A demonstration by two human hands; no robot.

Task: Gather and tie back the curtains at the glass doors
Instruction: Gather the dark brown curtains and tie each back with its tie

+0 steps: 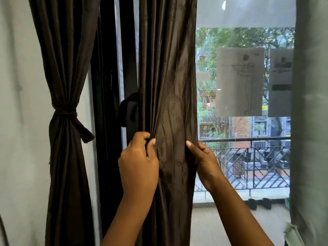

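Two dark brown curtains hang at the glass doors. The glass door (pixel 245 121) fills the right half of the view, with a balcony railing (pixel 248 157), trees and brick buildings beyond it, and two pale reflected pictures on the pane. At the far right edge stands a grey-green curtain (pixel 310 121), blurred and close. On the left, against the pale wall (pixel 16 121), the tied curtain (pixel 65 68) is already cinched at its waist by a tie-back band (pixel 64 112) of the same cloth, one loose end sticking out to the right. Between the two brown curtains runs the dark door frame (pixel 106 103). The middle curtain (pixel 168 86), embroidered with a leafy pattern, hangs loose and is bunched into folds between the person's hands. The left hand (pixel 138 166) grips its left edge, fingers curled round a gather of cloth and the thumb pressed on the front. The right hand (pixel 204 160) holds the right edge, thumb laid on the front and the fingers hidden behind the fabric. Some dark shoes (pixel 259 203) sit on the balcony floor.
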